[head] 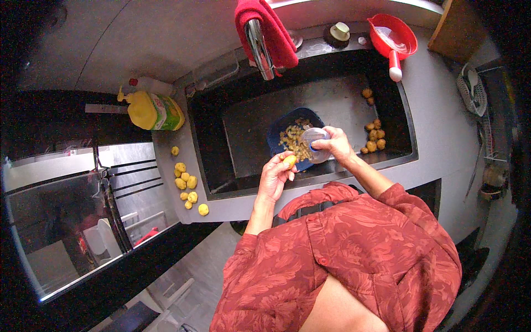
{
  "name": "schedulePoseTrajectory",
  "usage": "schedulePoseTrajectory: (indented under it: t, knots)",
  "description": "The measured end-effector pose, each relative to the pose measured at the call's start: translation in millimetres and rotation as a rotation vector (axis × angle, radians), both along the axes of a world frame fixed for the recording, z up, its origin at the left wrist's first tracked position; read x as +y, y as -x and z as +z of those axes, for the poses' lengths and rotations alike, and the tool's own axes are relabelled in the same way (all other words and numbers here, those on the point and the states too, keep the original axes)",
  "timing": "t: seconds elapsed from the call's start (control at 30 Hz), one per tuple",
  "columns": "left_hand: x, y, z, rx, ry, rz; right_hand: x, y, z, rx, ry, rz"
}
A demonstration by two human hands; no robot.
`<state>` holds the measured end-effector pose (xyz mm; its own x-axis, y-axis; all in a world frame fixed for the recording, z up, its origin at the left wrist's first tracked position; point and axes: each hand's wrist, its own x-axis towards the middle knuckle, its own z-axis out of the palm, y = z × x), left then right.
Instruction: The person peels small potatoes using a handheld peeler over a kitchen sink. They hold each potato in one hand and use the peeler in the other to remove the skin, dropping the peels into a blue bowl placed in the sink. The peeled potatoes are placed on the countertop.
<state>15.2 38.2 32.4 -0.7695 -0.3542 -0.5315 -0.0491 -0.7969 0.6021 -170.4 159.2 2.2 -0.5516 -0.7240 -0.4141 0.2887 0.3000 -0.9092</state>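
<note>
My left hand (273,178) grips a yellow peeled potato (290,160) near the front rim of the dark sink (249,137). In my right hand (341,146) is a clear plastic tool (314,134) with a blue part under the thumb; its working edge is hidden. The tool is close to the potato, but I cannot tell whether they touch. Below both hands, a dark blue basin (274,124) holds pale peelings (293,136). Several brown unpeeled potatoes (375,133) lie along the sink's right side. Several peeled potatoes (181,182) rest on the counter at left.
A chrome faucet (260,52) draped with a red towel (280,45) overhangs the sink's back. Behind the right corner stands a red handled vessel (406,39). A yellow pump jug (141,111) occupies the left counter, and a grey basket (471,97) the far right.
</note>
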Motion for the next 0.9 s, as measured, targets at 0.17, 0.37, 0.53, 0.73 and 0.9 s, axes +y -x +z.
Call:
schedulePoseTrajectory:
  t: [0.17, 0.37, 0.53, 0.73, 0.9]
  knots:
    - [3, -1, 0, -0.068, 0.089, 0.051, -7, -13, 23, 0.103, 0.018, 0.062]
    - [1, -1, -3, -0.035, 0.094, 0.068, -11, -18, 39, 0.145, 0.078, 0.149]
    - [-2, -2, 2, -0.019, 0.114, 0.060, -10, -16, 41, 0.182, 0.119, 0.214]
    - [-2, -3, 3, -0.014, 0.143, 0.055, -12, -20, 43, 0.084, 0.180, 0.230]
    - [-3, -11, 12, 0.021, 0.168, 0.039, -20, 6, 0, 0.391, -0.143, 0.140]
